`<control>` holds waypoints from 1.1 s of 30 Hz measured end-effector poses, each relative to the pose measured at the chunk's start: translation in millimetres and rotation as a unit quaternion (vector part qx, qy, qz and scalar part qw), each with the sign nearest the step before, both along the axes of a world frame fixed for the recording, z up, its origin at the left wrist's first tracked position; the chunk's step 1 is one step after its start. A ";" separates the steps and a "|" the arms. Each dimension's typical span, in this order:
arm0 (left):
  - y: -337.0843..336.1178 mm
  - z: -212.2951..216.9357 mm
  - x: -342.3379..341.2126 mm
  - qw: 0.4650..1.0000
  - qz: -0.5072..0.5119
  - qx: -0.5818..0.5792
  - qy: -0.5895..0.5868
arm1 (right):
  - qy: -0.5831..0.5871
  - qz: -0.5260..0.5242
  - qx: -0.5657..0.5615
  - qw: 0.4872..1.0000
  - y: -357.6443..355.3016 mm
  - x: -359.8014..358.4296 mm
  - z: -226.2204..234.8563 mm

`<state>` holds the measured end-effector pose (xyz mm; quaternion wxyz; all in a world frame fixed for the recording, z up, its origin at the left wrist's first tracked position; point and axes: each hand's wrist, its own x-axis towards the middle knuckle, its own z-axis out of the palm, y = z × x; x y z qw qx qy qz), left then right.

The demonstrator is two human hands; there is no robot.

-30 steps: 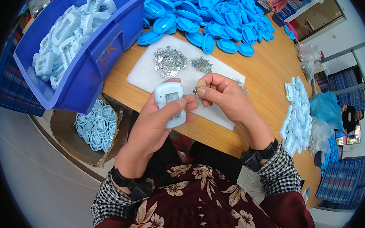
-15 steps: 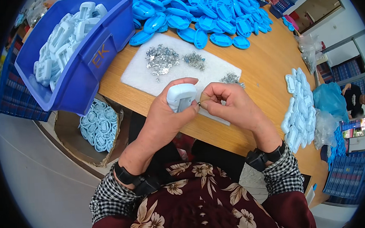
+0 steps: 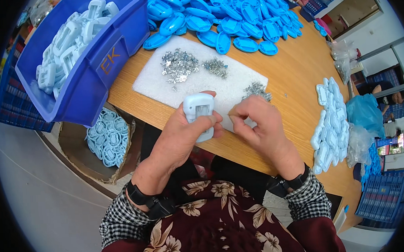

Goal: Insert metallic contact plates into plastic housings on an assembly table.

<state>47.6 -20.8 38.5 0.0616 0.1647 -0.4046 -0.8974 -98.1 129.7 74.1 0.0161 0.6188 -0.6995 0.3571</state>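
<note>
My left hand (image 3: 177, 134) is wrapped round a pale blue plastic casing (image 3: 198, 109), its thumb lying across the recessed slot. Apart from it, my right hand (image 3: 261, 123) hovers over the front edge of the white foam mat (image 3: 149, 85). Its fingers are curled in; whether a small part sits between them is hidden. On the mat lie a large pile of small metal contacts (image 3: 179, 65), a smaller pile of metal bits (image 3: 215, 68) and, just beyond my right hand, a heap of tiny springy-looking metal pieces (image 3: 257, 91).
Bright blue oval shells (image 3: 233, 21) are heaped at the back. A blue bin (image 3: 112, 71) of pale casings stands at the left, above a cardboard box (image 3: 77, 150) of pale blue rings. Pale blue pieces (image 3: 331, 126) lie on the table (image 3: 296, 93) at the right, near plastic bags (image 3: 366, 113).
My right hand has drawn away from the casing, where it was pinching a small metal part. My left hand has turned the casing more upright and face-up.
</note>
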 end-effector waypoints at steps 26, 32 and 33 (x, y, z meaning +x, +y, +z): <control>-6.2 -8.7 4.7 0.998 0.057 0.019 -0.015 | 0.098 -0.072 0.199 0.972 -9.8 -43.9 -13.6; -5.3 -5.4 5.3 0.998 0.052 0.035 -0.027 | -0.009 -0.049 0.139 0.989 -5.3 -49.2 -17.4; -5.0 -3.6 3.8 0.998 0.044 0.041 -0.027 | -0.051 -0.053 0.125 0.989 -3.0 -46.4 -15.6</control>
